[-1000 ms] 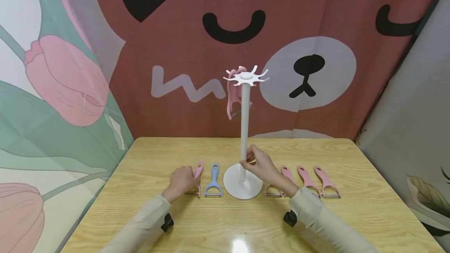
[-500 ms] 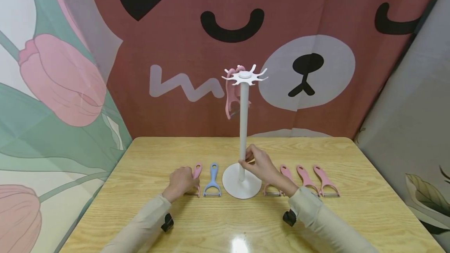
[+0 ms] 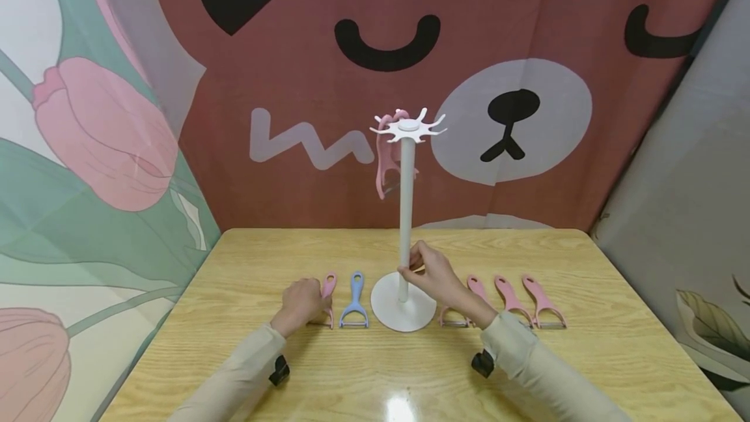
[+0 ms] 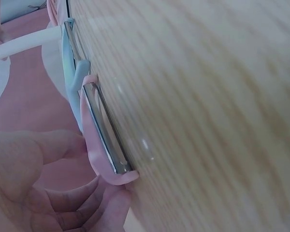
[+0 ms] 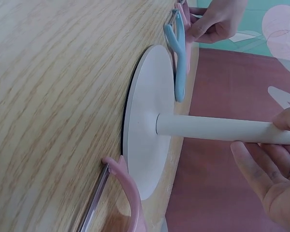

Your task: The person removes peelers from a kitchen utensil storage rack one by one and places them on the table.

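On the table left of centre, my left hand [image 3: 301,305] pinches a pink peeler [image 3: 330,284] between thumb and fingers. The left wrist view shows this peeler's metal blade [image 4: 104,130] close to the tabletop. Just right of it lies a blue peeler [image 3: 356,292]. My right hand [image 3: 436,279] grips the lower part of the white pole [image 3: 407,207] of an upright stand, above its round base [image 3: 387,311]. Pink peelers [image 3: 385,155] hang from the hooked top [image 3: 408,126] on its left side, partly hidden behind one another and the pole.
Right of the base lie three pink peelers [image 3: 539,292] in a row, the nearest partly covered by my right forearm. The wooden table [image 3: 328,376] ends at a back edge before a printed bear curtain [image 3: 293,194]. A floral curtain [image 3: 117,239] borders the left.
The head view has shifted very slightly. Both hands keep their places, the left on the pink peeler and the right on the pole.
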Demonstrator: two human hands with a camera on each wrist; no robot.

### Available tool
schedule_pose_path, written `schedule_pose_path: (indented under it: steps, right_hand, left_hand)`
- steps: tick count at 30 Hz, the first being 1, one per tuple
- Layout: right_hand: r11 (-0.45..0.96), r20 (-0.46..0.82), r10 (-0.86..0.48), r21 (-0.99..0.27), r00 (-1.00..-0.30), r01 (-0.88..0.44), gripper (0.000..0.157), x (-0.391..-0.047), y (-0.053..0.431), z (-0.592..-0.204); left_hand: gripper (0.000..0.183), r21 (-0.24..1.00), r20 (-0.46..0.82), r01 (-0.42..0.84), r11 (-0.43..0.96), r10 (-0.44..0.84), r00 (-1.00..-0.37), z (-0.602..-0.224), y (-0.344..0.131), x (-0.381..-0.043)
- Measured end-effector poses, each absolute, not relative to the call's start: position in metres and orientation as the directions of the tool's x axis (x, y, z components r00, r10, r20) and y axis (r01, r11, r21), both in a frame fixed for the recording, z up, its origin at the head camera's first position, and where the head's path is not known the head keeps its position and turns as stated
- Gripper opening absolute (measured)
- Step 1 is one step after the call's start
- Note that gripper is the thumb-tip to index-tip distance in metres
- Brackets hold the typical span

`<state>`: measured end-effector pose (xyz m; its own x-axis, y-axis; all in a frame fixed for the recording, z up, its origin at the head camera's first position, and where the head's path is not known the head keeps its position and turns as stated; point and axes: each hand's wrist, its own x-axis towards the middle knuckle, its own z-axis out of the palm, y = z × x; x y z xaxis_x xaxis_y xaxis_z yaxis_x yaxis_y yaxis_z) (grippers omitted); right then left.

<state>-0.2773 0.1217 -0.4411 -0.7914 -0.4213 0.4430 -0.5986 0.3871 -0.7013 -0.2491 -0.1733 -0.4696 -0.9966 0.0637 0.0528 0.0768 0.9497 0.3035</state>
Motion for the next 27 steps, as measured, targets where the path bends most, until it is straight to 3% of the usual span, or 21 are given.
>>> schedule_pose_path:
  steps: [13,20,27]
  right_hand:
    - [0.384,0.447,-0.4,-0.711,-0.8,-0.589,0.023,-0.275,0.119,-0.441]
    - [0.41,0.462,-0.351,-0.706,-0.815,-0.577,0.033,-0.276,0.112,-0.44]
    - [0.412,0.519,-0.267,-0.701,-0.812,-0.583,0.025,-0.277,0.106,-0.437]
  left_hand:
    - [0.049,0.37,0.075,0.057,0.927,0.032,-0.997,-0.467,-0.178,-0.253]
    - [0.023,0.421,0.158,0.113,0.9,0.05,-0.986,-0.464,-0.181,-0.256]
    - [0.015,0.477,0.336,0.272,0.836,0.113,-0.935,-0.465,-0.179,-0.261]
